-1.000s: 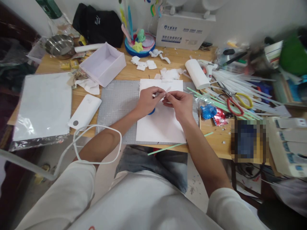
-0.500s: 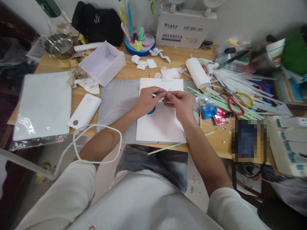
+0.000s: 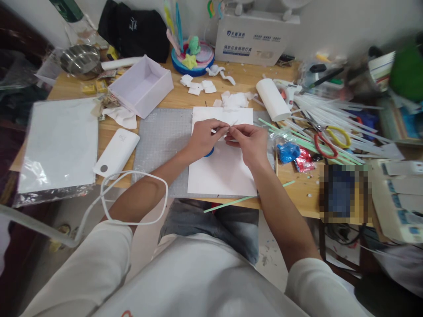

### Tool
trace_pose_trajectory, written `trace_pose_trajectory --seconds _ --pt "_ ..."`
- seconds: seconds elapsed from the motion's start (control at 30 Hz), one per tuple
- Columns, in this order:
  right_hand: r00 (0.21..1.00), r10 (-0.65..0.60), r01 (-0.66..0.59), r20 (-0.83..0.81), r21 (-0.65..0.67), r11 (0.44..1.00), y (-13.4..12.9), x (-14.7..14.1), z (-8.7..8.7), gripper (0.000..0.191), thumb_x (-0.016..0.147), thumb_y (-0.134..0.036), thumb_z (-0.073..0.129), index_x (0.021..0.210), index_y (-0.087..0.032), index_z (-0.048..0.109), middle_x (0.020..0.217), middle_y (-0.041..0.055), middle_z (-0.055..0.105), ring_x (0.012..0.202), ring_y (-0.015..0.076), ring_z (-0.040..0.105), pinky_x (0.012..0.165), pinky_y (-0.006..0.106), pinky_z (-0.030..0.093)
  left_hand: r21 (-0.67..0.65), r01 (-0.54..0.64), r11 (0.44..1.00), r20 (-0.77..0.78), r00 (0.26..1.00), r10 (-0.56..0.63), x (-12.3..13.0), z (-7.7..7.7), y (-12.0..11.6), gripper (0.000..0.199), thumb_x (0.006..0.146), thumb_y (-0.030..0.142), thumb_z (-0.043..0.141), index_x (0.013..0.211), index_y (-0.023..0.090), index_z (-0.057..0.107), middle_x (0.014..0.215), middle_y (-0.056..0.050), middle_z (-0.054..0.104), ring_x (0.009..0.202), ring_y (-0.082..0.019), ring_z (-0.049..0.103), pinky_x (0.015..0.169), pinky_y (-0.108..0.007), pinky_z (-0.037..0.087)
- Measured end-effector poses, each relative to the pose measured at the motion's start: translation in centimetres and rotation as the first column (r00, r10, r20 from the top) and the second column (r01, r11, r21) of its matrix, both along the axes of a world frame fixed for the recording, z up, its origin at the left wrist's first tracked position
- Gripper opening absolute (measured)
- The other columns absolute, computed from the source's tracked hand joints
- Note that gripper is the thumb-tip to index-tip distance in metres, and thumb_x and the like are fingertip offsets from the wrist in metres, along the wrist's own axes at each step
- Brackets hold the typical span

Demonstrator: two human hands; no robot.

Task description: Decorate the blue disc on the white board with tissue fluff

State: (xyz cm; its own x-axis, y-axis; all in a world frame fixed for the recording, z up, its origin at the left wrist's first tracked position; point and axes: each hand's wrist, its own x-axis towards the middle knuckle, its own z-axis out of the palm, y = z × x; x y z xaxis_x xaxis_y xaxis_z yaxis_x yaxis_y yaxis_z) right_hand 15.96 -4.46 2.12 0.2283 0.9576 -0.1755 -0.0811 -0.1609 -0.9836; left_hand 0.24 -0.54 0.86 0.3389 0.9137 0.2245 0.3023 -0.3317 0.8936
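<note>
My left hand [image 3: 206, 137] and my right hand [image 3: 248, 140] meet fingertip to fingertip above a sheet of white paper [image 3: 223, 176]. Both are closed in a pinch on a thin, pale, pointed piece [image 3: 234, 123] whose tip sticks up between them; its kind is too small to make out. Under the left palm a blue round thing [image 3: 210, 152] shows only in part. The paper lies on a grey cutting mat [image 3: 158, 136]. A light green stick [image 3: 228, 204] lies along the table's front edge.
Left are a white power bank [image 3: 117, 152], a lilac box [image 3: 143, 88] and a plastic-wrapped sheet pack [image 3: 59, 145]. Right lie red-and-yellow-handled scissors [image 3: 325, 145], translucent sticks [image 3: 333, 112] and a blue packet [image 3: 288, 152]. A white cable loop [image 3: 167, 193] crosses before my left forearm.
</note>
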Motion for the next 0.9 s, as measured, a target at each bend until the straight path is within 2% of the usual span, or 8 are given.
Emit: trace_pose_trajectory --seconds 0.2,0.43,0.53,0.7,0.9 --pt "0.999 0.021 -0.021 0.029 0.012 1.0 0.02 0.09 -0.18 0.032 0.07 -0.048 0.088 0.08 -0.021 0.074 0.072 0.0005 0.074 0.07 0.015 0.074 0.07 0.033 0.067 -0.006 0.018 1.0 -0.031 0.999 -0.018 -0.13 0.09 0.12 0.016 0.099 0.026 0.068 0.098 0.023 0.084 0.099 -0.005 0.081 0.092 -0.018 0.073 0.081 -0.029 0.057" --pt "0.999 0.001 -0.002 0.047 0.028 1.0 -0.09 -0.08 -0.1 0.025 0.071 -0.041 0.087 0.076 -0.02 0.075 0.069 0.0002 0.074 0.067 0.0143 0.073 0.067 0.031 0.067 0.158 0.068 0.985 -0.177 0.983 -0.04 -0.5 -0.2 0.44 0.017 0.1 0.026 0.065 0.096 0.022 0.081 0.096 -0.005 0.079 0.09 -0.019 0.071 0.088 -0.032 0.053" --pt "0.998 -0.012 0.01 0.06 0.033 0.999 -0.13 -0.13 -0.2 0.018 0.072 -0.035 0.085 0.076 -0.02 0.076 0.067 -0.0001 0.073 0.063 0.0135 0.072 0.066 0.031 0.066 0.174 0.082 0.981 -0.238 0.97 -0.039 -0.58 -0.16 0.41 0.015 0.099 0.025 0.065 0.095 0.023 0.079 0.096 -0.005 0.078 0.092 -0.019 0.07 0.089 -0.033 0.052" --pt "0.999 -0.014 0.012 0.039 0.039 0.999 -0.15 -0.18 -0.06 0.016 0.071 -0.033 0.085 0.074 -0.02 0.077 0.066 0.0 0.073 0.064 0.0136 0.072 0.065 0.03 0.065 0.192 0.051 0.98 -0.211 0.977 -0.009 -0.5 -0.27 0.38 0.013 0.097 0.023 0.066 0.094 0.022 0.079 0.094 -0.004 0.078 0.088 -0.018 0.07 0.085 -0.031 0.051" --pt "1.0 0.01 -0.01 -0.014 0.01 1.0 -0.19 -0.1 0.26 0.028 0.067 -0.042 0.089 0.075 -0.02 0.075 0.067 -0.0009 0.073 0.066 0.0134 0.072 0.066 0.029 0.065 0.188 0.016 0.982 -0.195 0.981 0.021 -0.36 -0.34 0.45 0.013 0.097 0.022 0.067 0.095 0.021 0.079 0.092 -0.003 0.079 0.084 -0.016 0.069 0.082 -0.029 0.053"
